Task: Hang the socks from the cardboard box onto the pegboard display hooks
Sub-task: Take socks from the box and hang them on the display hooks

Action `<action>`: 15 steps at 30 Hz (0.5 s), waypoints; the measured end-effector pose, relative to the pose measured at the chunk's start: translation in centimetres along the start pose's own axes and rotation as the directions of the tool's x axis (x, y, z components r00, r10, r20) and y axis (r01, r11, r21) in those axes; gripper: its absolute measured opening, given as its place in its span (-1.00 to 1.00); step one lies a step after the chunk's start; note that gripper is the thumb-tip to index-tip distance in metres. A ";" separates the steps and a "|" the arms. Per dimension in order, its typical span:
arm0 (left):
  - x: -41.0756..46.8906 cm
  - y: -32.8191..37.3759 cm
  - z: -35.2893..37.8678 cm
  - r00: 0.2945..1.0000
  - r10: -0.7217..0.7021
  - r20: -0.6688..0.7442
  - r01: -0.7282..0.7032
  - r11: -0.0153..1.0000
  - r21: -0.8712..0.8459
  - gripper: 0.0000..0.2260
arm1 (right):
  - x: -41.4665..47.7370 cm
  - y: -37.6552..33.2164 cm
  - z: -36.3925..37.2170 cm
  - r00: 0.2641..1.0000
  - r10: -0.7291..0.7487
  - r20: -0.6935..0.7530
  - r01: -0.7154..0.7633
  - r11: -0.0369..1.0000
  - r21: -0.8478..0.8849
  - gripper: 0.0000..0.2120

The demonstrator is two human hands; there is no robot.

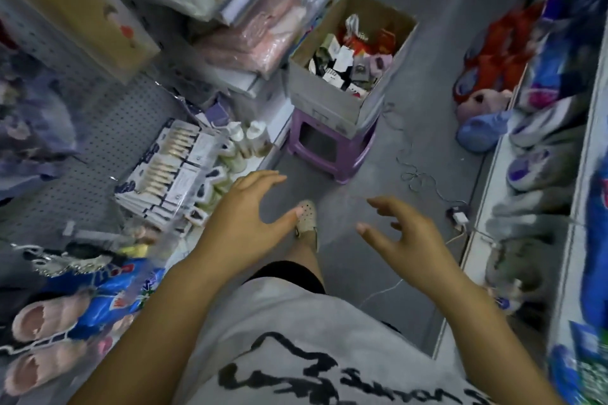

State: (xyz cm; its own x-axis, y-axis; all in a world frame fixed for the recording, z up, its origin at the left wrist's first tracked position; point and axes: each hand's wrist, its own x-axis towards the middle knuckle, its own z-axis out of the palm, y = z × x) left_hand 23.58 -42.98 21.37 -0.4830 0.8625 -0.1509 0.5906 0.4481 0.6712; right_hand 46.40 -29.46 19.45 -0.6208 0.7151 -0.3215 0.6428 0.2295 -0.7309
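Note:
An open cardboard box [320,94] stands on a purple plastic stool [329,149] in the aisle ahead, filled with carded sock packs [348,66]. The grey pegboard [108,138] runs along the left, with rows of packaged socks [167,171] hanging low on it. My left hand [245,217] hovers over the floor in front of me, fingers spread, holding nothing. My right hand [399,233] is beside it, fingers loosely curled apart, also empty. Both hands are well short of the box.
Shelves with bagged textiles [250,39] stand at upper left, small bottles [243,141] sit by the pegboard base. Slippers [46,319] hang at lower left. A shelf of slippers and plush toys [539,171] lines the right. A charger and cable [457,209] lie on the grey floor.

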 end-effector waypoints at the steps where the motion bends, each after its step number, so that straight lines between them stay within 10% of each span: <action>1: 1.8 0.2 0.2 1.000 0.000 0.011 0.000 1.000 -0.002 -0.46 | 1.1 0.4 -0.6 1.000 0.013 -0.007 -0.013 1.000 -0.001 -0.52; 15: 32.7 1.0 -2.0 0.982 0.048 0.181 -0.068 0.992 0.106 -0.49 | 27.6 -2.6 -9.5 0.994 0.057 -0.093 -0.061 0.997 -0.047 -0.60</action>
State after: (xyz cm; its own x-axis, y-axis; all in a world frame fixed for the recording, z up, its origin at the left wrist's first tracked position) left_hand 7.10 -14.78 18.59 -0.3291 0.9113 -0.2474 0.6872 0.4108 0.5991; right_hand 31.88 -4.07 18.15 -0.5388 0.7853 -0.3048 0.6999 0.2159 -0.6808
